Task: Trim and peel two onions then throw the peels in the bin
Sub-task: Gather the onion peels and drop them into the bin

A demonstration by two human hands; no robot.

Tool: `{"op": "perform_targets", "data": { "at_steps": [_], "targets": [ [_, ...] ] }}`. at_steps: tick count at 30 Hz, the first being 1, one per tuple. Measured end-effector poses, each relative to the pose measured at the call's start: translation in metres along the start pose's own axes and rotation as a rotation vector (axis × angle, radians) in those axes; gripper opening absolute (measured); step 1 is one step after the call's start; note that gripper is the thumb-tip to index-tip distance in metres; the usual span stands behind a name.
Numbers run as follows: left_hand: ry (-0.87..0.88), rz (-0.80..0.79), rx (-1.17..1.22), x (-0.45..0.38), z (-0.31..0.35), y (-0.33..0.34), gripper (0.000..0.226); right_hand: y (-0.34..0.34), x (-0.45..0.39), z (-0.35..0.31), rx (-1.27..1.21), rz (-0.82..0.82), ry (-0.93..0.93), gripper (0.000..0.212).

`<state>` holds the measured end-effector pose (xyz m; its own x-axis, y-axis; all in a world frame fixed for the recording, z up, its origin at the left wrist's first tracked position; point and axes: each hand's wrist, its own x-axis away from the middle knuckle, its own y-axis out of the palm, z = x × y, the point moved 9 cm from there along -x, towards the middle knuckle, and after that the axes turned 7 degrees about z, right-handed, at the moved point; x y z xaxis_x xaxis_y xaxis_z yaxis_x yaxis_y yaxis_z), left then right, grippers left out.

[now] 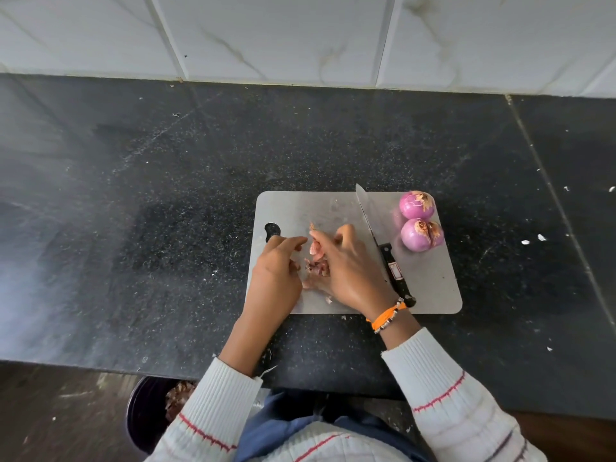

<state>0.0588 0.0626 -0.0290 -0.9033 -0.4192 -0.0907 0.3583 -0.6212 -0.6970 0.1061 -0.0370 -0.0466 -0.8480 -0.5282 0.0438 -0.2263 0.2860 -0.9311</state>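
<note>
Centre-right of the head view, your left hand (276,278) and right hand (346,271) meet over the grey cutting board (430,291), fingers of both curled around a loose heap of onion peels (316,258) bunched between them. Upper right on that board, two peeled onions (416,205) (420,235) sit touching each other, the knife (380,241) lying just left of them with its black handle toward you. Lower left of frame, the dark bin (146,415) stands on the floor under the black counter (133,211) edge, peels visible inside.

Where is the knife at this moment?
The knife lies on the cutting board, right of the right hand and left of the two peeled onions.
</note>
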Motion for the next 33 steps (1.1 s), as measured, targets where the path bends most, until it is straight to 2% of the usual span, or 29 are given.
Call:
{"op": "perform_targets", "data": {
  "at_steps": [3,8,15,21,24,26,31,33],
  "targets": [
    [-0.007,0.013,0.005,-0.002,-0.004,-0.001,0.053,-0.002,-0.002,-0.006,-0.021,0.068,-0.016,0.039],
    [-0.039,-0.008,0.020,0.000,-0.007,0.003,0.051,-0.002,-0.003,-0.009,-0.085,0.102,-0.036,0.009],
    [-0.025,-0.030,0.045,0.000,-0.002,0.008,0.050,-0.006,-0.006,-0.002,-0.223,0.178,-0.041,0.017],
    [-0.068,-0.072,0.068,-0.002,-0.005,0.011,0.045,-0.020,-0.011,0.024,-0.460,0.173,0.106,0.016],
    [-0.096,-0.111,0.059,-0.003,-0.007,0.013,0.047,-0.026,-0.012,0.038,-0.435,0.196,0.147,0.016],
    [-0.092,-0.151,0.027,-0.004,-0.006,0.017,0.055,-0.027,-0.012,0.042,-0.379,0.187,0.146,0.017],
    [-0.039,-0.216,-0.085,-0.016,-0.002,0.029,0.098,-0.028,-0.010,0.035,-0.242,0.203,0.056,0.029],
    [-0.017,-0.235,-0.149,-0.025,-0.002,0.031,0.107,-0.030,-0.010,0.032,-0.188,0.217,0.039,0.036]
  ]
}}
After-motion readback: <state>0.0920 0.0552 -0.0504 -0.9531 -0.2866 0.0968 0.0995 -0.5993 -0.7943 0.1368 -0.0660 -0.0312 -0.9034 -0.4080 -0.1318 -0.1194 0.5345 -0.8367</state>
